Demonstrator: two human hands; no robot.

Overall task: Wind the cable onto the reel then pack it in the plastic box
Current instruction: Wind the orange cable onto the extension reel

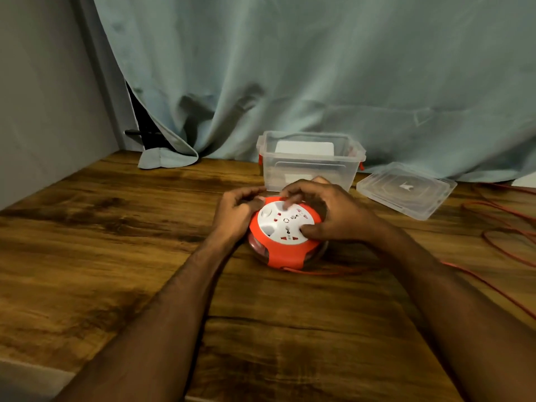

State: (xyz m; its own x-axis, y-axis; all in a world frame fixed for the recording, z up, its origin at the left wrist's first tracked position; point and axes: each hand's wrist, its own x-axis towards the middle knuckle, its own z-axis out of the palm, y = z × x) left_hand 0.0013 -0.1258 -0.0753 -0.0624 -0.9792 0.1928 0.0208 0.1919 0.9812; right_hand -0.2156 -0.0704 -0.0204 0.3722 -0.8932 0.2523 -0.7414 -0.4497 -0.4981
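Wooden table (116, 227): both hands, left (236, 214) and right (333, 216), grip round orange-and-white socket reel (285, 236); thin red cable (499, 227) mostly unwound, clear plastic box (310, 166) unpacked

Home room: wood-grain table (116, 227) against plain wall (43, 111), pale curtain (290, 68) behind.

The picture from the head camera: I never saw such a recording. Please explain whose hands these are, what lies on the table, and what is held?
There is no machine. A person wears the camera and looks down at their own bare hands. The left hand and the right hand grip a red and white cable reel resting on the wooden table. Its red cable lies loose at the right, not yet wound. Behind stand an open clear plastic box and, beside it, its lid.
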